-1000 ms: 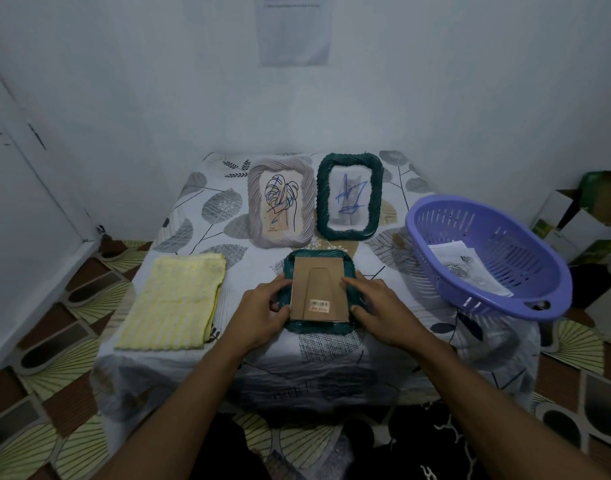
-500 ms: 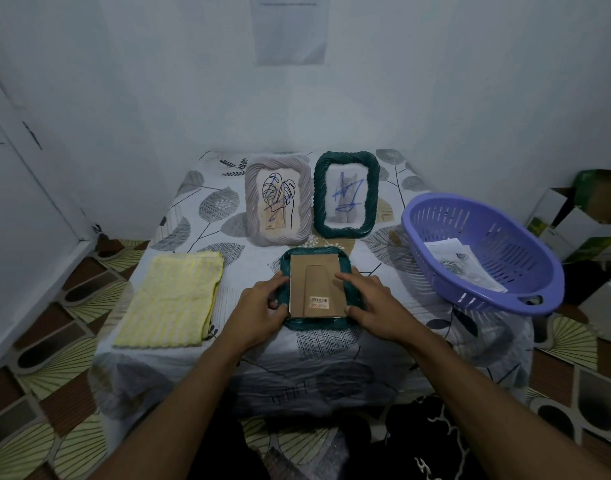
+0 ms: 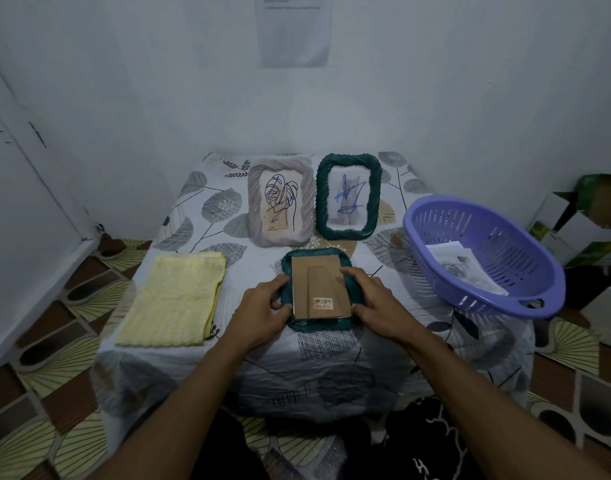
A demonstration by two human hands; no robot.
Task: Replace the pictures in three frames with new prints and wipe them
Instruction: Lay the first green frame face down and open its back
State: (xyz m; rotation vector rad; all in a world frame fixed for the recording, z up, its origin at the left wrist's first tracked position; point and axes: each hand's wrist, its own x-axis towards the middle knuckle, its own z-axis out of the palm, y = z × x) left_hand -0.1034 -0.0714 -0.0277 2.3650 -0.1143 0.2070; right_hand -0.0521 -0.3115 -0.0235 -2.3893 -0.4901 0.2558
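A dark green frame [image 3: 317,324] lies face down near the table's front, its brown cardboard back [image 3: 319,287] with a barcode sticker facing up. My left hand [image 3: 262,311] grips its left edge and my right hand [image 3: 375,303] grips its right edge, fingers resting on the backing. Behind it a grey twisted frame [image 3: 280,202] with a leaf drawing and a second dark green frame [image 3: 348,197] with a blue-scribbled picture lie face up. A folded yellow cloth [image 3: 174,299] lies at the left.
A purple plastic basket [image 3: 525,299] at the right edge of the table holds printed sheets [image 3: 459,266]. The low table wears a leaf-patterned cover [image 3: 207,209]. Cardboard boxes [image 3: 588,220] stand on the floor at the far right; white walls close in behind and left.
Both hands stay on the face-down frame; the fingers shifted slightly along its edges. The view tilted down a little.
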